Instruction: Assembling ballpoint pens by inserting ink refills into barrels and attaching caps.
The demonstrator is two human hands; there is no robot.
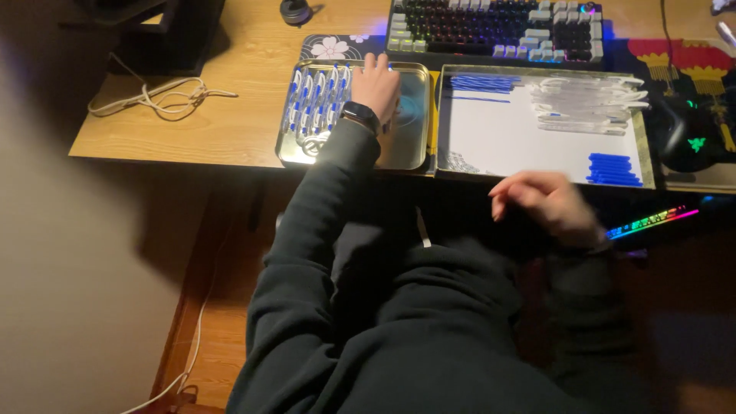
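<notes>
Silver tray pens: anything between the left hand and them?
Nothing visible. The left hand already rests inside the silver tray, at the right edge of the row of blue-and-white pens; whether the fingers touch a pen cannot be told. The right hand hovers apart, below the white tray.

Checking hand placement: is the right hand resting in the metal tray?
No, the right hand hangs below the desk edge; the left hand is in the metal tray.

Under the left hand (376,84) lies a glossy metal tray (410,149) of shiny blue-and-white plastic pens (314,107), on a smooth, matt wooden desk (222,115). Beyond the right hand (544,203), a tray lined with matt white paper (506,134) holds clear plastic barrels (586,103). Both sleeves (307,238) are soft, dark, matt cloth.
</notes>
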